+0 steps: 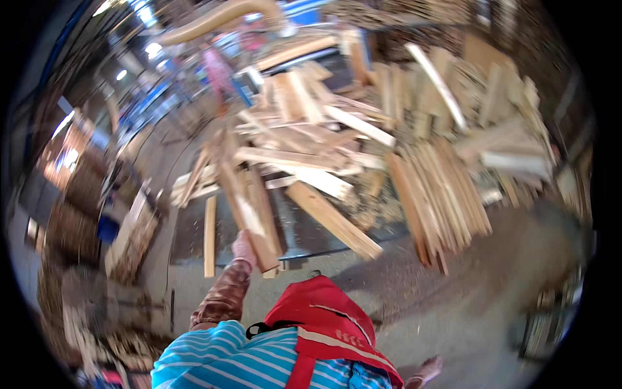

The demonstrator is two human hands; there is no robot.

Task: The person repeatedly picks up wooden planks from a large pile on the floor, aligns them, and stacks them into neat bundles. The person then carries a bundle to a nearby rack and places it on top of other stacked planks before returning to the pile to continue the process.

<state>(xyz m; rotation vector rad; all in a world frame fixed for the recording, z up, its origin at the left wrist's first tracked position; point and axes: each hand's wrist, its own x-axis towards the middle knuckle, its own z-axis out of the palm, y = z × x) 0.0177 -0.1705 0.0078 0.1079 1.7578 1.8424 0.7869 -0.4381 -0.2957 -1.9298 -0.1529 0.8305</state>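
My left hand (243, 249), in a pinkish glove, is closed around the near end of a long wooden board (241, 202). This board slopes away from me over the dark flat surface, its far end reaching toward the heap of boards (304, 139). Right beside it lies another narrow board (262, 207). A thin strip of wood (210, 236) rests a little to the left. My right hand (427, 371) hangs low at the right of my red apron, away from the wood, and its fingers are smeared by motion.
A wide plank (334, 219) juts toward me over the dark surface's edge (304, 245). To the right stands a row of boards (440, 194) laid side by side, with more wood stacked behind. A thick tan hose (220, 19) curves across the back. Timber (133, 236) stands at left.
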